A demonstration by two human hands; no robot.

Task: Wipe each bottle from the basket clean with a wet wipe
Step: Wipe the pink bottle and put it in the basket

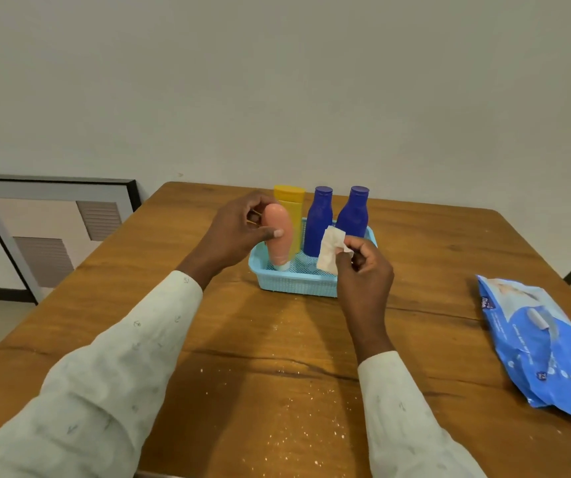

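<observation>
A light blue basket (289, 282) stands on the wooden table. In it are a yellow bottle (292, 205) and two dark blue bottles (318, 224) (354, 215), all upright. My left hand (239, 232) grips a peach-pink bottle (279, 236), cap end down, over the basket's left side. My right hand (363, 267) pinches a white wet wipe (330, 248) just right of that bottle, in front of the blue bottles. The wipe and the pink bottle are slightly apart.
A blue pack of wet wipes (546, 343) lies at the table's right edge. A framed panel (53, 229) leans against the wall at the left. The wooden table (277, 374) has pale crumbs scattered near me.
</observation>
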